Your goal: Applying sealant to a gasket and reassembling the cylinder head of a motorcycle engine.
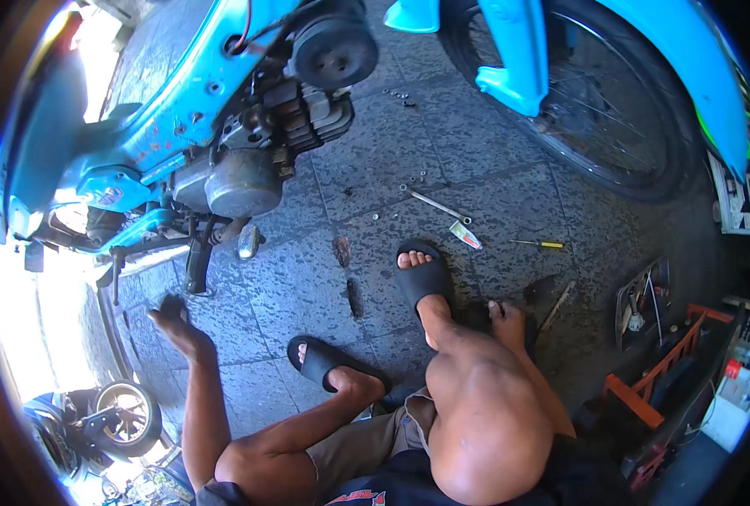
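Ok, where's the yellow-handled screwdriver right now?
In the head view, the yellow-handled screwdriver lies on the floor right of centre, just right of the small tube, below the spoked wheel and above the right hand.

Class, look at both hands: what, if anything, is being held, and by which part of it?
No held thing shows in the left hand or the right hand, but whether either grip hides something small cannot be told.
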The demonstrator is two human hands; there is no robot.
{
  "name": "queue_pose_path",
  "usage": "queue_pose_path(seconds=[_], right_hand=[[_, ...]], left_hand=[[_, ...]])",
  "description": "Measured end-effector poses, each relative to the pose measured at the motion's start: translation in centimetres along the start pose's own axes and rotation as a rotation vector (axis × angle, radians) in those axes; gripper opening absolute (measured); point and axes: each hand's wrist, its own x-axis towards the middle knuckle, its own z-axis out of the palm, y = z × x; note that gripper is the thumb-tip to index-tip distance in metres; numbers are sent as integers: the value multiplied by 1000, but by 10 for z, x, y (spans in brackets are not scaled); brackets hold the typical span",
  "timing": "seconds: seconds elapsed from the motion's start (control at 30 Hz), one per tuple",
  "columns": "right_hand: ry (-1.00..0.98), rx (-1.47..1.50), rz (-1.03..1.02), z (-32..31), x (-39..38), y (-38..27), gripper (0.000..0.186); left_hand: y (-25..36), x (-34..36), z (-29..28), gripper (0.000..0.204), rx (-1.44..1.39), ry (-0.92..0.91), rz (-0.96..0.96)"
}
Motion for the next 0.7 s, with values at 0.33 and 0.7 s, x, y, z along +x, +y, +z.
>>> queue_pose_path(seconds=[0.33, 0.7], right_hand=[[7, 97, -151, -11, -6, 20, 40], [73, 109, -65, -6, -3, 14, 44]], left_hand=[[53, -168, 1, 50, 287, -989, -816], [131, -181, -10, 67, 80, -1247, -608]])
